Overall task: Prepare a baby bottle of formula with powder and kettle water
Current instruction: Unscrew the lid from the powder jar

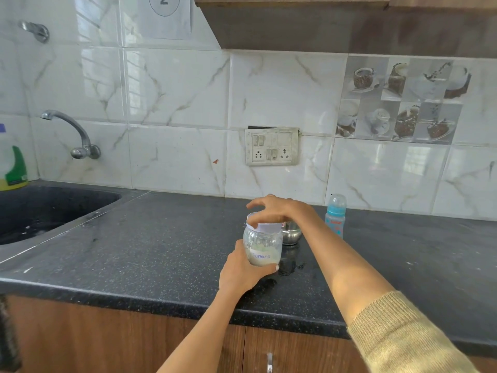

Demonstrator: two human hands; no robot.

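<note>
Both hands are on the glass jar (263,247) labelled "Formula": the left hand (242,273) is wrapped around its lower part, holding it just above the black counter (161,238), and the right hand (274,210) grips the white lid (265,226) from above. Powder fills the jar's bottom. Just behind it sits a small steel bowl (291,234). Farther right stands the baby bottle (335,215) with a blue collar, near the tiled wall (174,130).

Jar (263,244): clear glass, white lid, white powder
Bottle (335,215): pale blue, teal collar
Bowl (291,233): silver
Counter (161,238): black, speckled
Wall tiles (177,103): white, grey-brown veins
Sleeve (403,335): beige knit
Cabinets (107,340): brown wood grain
Far-left soap bottle (13,165): yellow, green label
</note>
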